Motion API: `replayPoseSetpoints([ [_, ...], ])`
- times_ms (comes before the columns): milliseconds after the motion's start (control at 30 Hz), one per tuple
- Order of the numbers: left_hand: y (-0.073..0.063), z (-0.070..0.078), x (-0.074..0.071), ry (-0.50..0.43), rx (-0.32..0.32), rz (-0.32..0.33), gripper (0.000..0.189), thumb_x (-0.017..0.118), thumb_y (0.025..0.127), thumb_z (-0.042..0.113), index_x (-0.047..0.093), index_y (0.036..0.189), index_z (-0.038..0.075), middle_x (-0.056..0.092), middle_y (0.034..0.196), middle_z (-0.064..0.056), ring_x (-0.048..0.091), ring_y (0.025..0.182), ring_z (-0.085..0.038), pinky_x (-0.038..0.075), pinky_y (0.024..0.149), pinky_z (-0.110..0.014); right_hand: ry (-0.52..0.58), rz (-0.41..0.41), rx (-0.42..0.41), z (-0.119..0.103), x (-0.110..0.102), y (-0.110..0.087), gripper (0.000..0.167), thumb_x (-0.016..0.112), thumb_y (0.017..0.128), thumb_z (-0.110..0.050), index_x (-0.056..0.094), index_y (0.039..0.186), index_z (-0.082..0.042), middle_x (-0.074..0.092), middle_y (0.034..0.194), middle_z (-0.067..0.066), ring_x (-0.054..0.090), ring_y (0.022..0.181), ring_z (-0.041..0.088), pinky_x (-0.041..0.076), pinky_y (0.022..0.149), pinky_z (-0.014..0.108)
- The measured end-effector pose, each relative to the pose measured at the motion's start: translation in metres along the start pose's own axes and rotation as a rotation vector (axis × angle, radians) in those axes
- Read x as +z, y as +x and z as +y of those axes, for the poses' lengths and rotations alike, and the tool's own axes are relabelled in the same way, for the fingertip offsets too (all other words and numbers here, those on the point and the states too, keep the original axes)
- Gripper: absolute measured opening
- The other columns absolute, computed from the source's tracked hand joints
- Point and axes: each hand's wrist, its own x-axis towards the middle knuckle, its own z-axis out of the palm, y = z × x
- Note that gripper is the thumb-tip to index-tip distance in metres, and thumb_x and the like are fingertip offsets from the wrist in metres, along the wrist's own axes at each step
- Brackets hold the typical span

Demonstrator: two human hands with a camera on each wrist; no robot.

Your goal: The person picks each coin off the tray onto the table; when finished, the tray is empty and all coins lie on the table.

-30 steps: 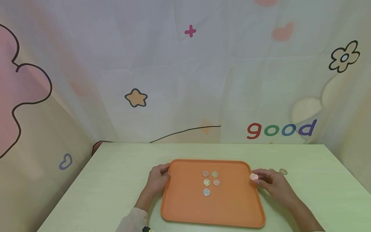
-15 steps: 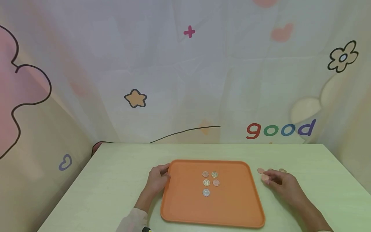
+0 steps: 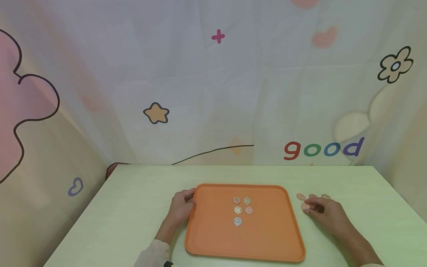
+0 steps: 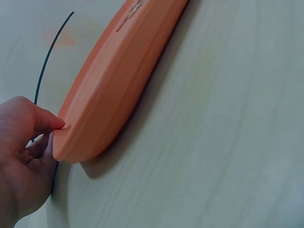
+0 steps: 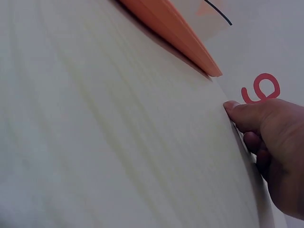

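An orange tray (image 3: 267, 237) lies on the table with several coins in it, among them a silvery coin (image 3: 237, 221) and a gold-toned coin (image 3: 238, 210). My left hand (image 3: 181, 205) grips the tray's far left corner; in the left wrist view the thumb (image 4: 50, 121) lies over its rim. Right of the tray, my right hand (image 3: 328, 215) pinches a copper-coloured coin (image 3: 305, 206) low over the table. Whether that coin touches the tabletop I cannot tell. In the right wrist view the thumb (image 5: 242, 114) shows, but the coin is hidden.
Beyond my right hand lie a copper-coloured coin (image 3: 301, 196), a partly hidden coin (image 3: 312, 195) and a gold-toned coin (image 3: 325, 196). The pale table (image 3: 140, 200) ends at a printed curtain (image 3: 200, 92) behind.
My right hand has moved from the tray's right rim rightward and down to the table with the copper-coloured coin. The left hand and the tray have stayed in place.
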Motion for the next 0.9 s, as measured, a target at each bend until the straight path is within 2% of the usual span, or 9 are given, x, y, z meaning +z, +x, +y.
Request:
replayPoseSetpoints([
  [100,0.0,0.0009,0.0005,0.0,0.012,-0.001,0.051,0.055,0.089,-0.006,0.055,0.14,-0.01,0.062,0.134,-0.029,0.061,0.129,-0.041,0.056,0.105,-0.045,-0.001,0.003,0.002,-0.0008,-0.0017,-0.0004,0.025,0.08,0.086,-0.021,0.079,0.105,-0.004,0.074,0.1,0.014,0.064,0.108,0.038,0.043,0.063,0.015],
  [200,0.0001,0.0008,0.0008,0.005,0.012,0.008,0.051,0.055,0.089,-0.006,0.056,0.139,-0.009,0.063,0.134,-0.028,0.061,0.128,-0.04,0.055,0.105,-0.046,-0.019,0.001,0.001,-0.0015,-0.0029,-0.0003,0.027,0.08,0.087,-0.023,0.079,0.106,-0.005,0.073,0.094,0.01,0.06,0.09,0.018,0.041,0.063,0.016],
  [233,0.0003,0.0007,0.0007,0.01,0.011,0.011,0.051,0.055,0.089,-0.006,0.056,0.139,-0.008,0.063,0.134,-0.028,0.061,0.128,-0.04,0.055,0.105,-0.046,-0.024,0.001,-0.001,-0.0019,-0.0032,0.0,0.027,0.08,0.087,-0.024,0.079,0.106,-0.005,0.073,0.094,0.009,0.059,0.089,0.012,0.04,0.063,0.017],
  [300,0.0007,0.0,0.0007,0.017,0.009,0.016,0.051,0.055,0.088,-0.005,0.057,0.139,-0.008,0.063,0.135,-0.027,0.061,0.129,-0.04,0.055,0.106,-0.046,-0.032,-0.007,0.004,-0.0027,-0.0035,0.0002,0.029,0.079,0.088,-0.026,0.079,0.107,-0.005,0.07,0.088,0.003,0.049,0.08,0.003,0.04,0.063,0.017],
  [400,0.0013,-0.0014,0.0014,0.025,0.007,0.017,0.051,0.055,0.088,-0.005,0.057,0.138,-0.008,0.063,0.135,-0.027,0.061,0.129,-0.04,0.054,0.106,-0.046,-0.034,-0.019,0.013,-0.0031,-0.003,0.0002,0.03,0.078,0.088,-0.027,0.079,0.107,-0.004,0.066,0.084,0.0,0.045,0.078,0.0,0.039,0.062,0.018],
  [600,0.0016,-0.0031,0.002,0.03,0.009,0.017,0.05,0.055,0.088,-0.005,0.057,0.138,-0.008,0.063,0.135,-0.028,0.061,0.128,-0.04,0.055,0.106,-0.046,-0.031,-0.033,0.036,-0.0042,-0.0019,-0.0002,0.031,0.077,0.089,-0.026,0.078,0.109,-0.002,0.066,0.085,0.003,0.05,0.081,0.006,0.039,0.063,0.017],
  [733,0.0014,-0.003,0.0016,0.025,0.01,0.017,0.05,0.054,0.089,-0.005,0.057,0.139,-0.009,0.063,0.135,-0.028,0.061,0.129,-0.04,0.055,0.106,-0.046,-0.025,-0.027,0.026,-0.0052,-0.0024,0.0009,0.031,0.077,0.089,-0.026,0.079,0.109,-0.002,0.074,0.105,0.018,0.063,0.098,0.025,0.041,0.065,0.018],
  [800,0.0014,-0.0029,0.0013,0.024,0.011,0.016,0.05,0.054,0.089,-0.005,0.057,0.139,-0.008,0.063,0.136,-0.028,0.061,0.129,-0.04,0.055,0.106,-0.046,-0.03,-0.023,0.018,-0.0052,-0.0024,0.0014,0.031,0.077,0.09,-0.026,0.079,0.108,-0.002,0.073,0.116,0.025,0.064,0.106,0.036,0.043,0.067,0.018],
  [900,0.0014,-0.003,0.0013,0.029,0.012,0.018,0.05,0.054,0.088,-0.005,0.057,0.138,-0.008,0.063,0.135,-0.027,0.062,0.128,-0.04,0.055,0.106,-0.046,-0.042,-0.02,0.013,-0.0049,-0.0022,0.0022,0.03,0.077,0.09,-0.026,0.079,0.108,-0.002,0.071,0.121,0.029,0.063,0.112,0.042,0.046,0.069,0.018],
])
